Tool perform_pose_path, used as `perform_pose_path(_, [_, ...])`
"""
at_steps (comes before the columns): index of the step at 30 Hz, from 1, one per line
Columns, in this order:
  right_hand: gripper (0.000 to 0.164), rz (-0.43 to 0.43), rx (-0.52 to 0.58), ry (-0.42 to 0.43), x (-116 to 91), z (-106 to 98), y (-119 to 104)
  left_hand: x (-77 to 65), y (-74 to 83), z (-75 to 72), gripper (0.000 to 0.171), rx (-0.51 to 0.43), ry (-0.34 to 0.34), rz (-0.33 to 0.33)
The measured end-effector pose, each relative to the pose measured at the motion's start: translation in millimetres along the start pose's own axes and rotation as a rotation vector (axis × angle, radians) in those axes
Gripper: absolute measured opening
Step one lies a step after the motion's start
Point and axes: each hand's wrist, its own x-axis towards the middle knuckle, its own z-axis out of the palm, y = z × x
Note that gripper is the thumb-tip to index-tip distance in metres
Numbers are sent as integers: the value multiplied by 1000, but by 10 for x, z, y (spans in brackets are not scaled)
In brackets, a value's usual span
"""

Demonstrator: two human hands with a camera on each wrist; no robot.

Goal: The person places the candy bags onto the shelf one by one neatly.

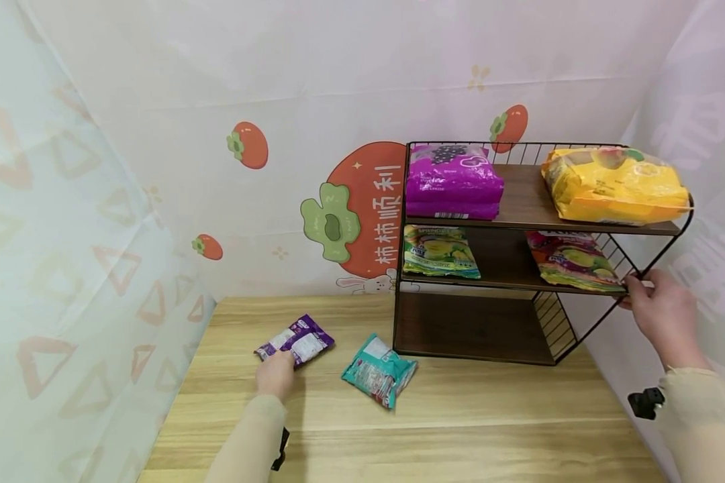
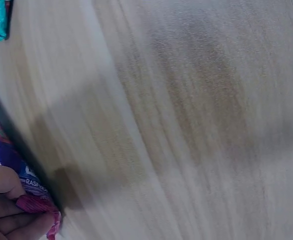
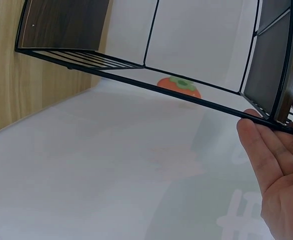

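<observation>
My left hand [image 1: 276, 374] pinches the near edge of a small purple snack packet [image 1: 307, 341] on the wooden table. In the left wrist view, thumb and fingers [image 2: 24, 225] hold the packet's crimped pink end. A teal packet [image 1: 379, 370] lies to the right of it. My right hand [image 1: 663, 312] grips the black metal side frame of a three-tier rack [image 1: 474, 329], at middle-shelf height. Seen from the right wrist, the fingers [image 3: 259, 145] lie against the thin bar, with the thumb partly out of frame.
On the rack's top shelf sit a large purple bag [image 1: 453, 184] at left and a yellow bag [image 1: 616, 188] at right. Its middle shelf carries a green-yellow bag [image 1: 440, 251] and a red bag [image 1: 574, 260]. Printed white cloth walls [image 1: 314, 67] enclose the table [image 1: 459, 416].
</observation>
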Motion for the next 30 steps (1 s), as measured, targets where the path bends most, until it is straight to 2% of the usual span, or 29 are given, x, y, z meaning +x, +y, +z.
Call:
perform_pose_path(6, [38,-11,-10,22,3,6,8,28,12,-98,13,-25,-5,1])
perform_pose_path(12, [38,-7,4,16,-5,9,1,60,60,-189,2,-92,-62,-53])
perform_pose_path(15, [37,-9,5,15,-11,6,0,48,91,-255,11,-157,-92,-78])
perform_pose_path(18, [36,-18,6,20,-8,1,-7,24,117,-331,26,-244,-116,-88])
perform_pose_path(21, [36,-19,9,23,-11,3,-15,-3,136,-407,31,-357,-145,-89])
perform_pose_path(25, [36,-14,19,18,-14,9,-14,-47,142,-485,22,-504,-184,-93])
perform_pose_path(30, [37,-3,6,12,-9,8,-2,-119,154,-552,14,-713,-258,-173])
